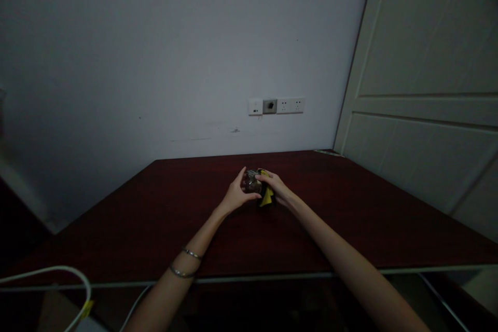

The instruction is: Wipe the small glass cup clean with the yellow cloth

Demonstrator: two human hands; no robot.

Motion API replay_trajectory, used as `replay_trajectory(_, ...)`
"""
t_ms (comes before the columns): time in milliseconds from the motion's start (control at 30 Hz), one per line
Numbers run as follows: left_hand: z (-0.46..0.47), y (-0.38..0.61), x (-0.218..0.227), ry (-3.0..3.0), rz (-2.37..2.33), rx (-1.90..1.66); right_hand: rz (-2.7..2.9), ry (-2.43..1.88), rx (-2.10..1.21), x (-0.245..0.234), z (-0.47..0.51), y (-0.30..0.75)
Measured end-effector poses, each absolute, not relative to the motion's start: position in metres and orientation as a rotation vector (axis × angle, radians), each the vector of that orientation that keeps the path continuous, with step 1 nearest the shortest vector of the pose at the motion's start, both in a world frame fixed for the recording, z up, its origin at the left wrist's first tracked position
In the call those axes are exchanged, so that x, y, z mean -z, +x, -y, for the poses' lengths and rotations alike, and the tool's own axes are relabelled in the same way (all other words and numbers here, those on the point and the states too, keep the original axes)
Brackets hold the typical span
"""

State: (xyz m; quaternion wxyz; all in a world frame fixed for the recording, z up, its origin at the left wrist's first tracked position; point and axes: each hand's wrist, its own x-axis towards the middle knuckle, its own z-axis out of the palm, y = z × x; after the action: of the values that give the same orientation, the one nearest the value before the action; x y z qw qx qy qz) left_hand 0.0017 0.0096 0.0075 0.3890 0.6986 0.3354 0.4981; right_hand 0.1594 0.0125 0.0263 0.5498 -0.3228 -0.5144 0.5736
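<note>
Both my hands meet over the middle of a dark red-brown table (350, 218). My left hand (236, 194) curls round a small round clear object (251, 182), perhaps a glass or jar; the dim light hides its details. My right hand (277, 187) grips a yellow and dark cloth (266, 198) and presses it against that object's right side. Two thin bangles sit on my left forearm.
A white wall stands behind the table, with a strip of sockets (276, 106) above it. A pale panelled door (428, 88) is at the right. A white cable (73, 277) loops below the table's front edge at the left.
</note>
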Motion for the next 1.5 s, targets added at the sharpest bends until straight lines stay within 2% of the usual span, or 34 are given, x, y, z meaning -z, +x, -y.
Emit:
replay_trajectory(200, -0.013, -0.001, -0.005, 1.889, -0.952, -1.303, 1.283, -0.788, -1.363, -0.026, -0.008, 0.158)
replay_trajectory(333, -0.015, -0.002, -0.002, 1.895, -0.978, -1.295, 1.372, -0.802, -1.247, -0.023, -0.015, 0.16)
replay_trajectory(500, -0.019, 0.002, 0.001, 1.74, -0.94, -1.322, 1.521, -0.828, -0.944, -0.022, -0.021, 0.163)
replay_trajectory(800, -0.013, 0.008, -0.001, 1.579, -0.679, -1.312, 1.917, -0.588, -0.311, -0.029, 0.005, 0.16)
replay_trajectory(900, -0.012, 0.009, 0.0, 1.6, -0.654, -1.308, 1.883, -0.604, -0.316, -0.028, 0.003, 0.158)
replay_trajectory(1167, -0.011, 0.007, 0.0, 1.71, -0.689, -1.262, 1.598, -0.711, -0.631, -0.021, -0.01, 0.156)
replay_trajectory(1400, -0.009, 0.009, -0.003, 1.743, -0.566, -1.305, 1.946, -0.573, -0.2, -0.024, 0.011, 0.156)
replay_trajectory(1500, -0.009, 0.01, -0.002, 1.754, -0.538, -1.301, 2.004, -0.557, -0.138, -0.024, 0.013, 0.155)
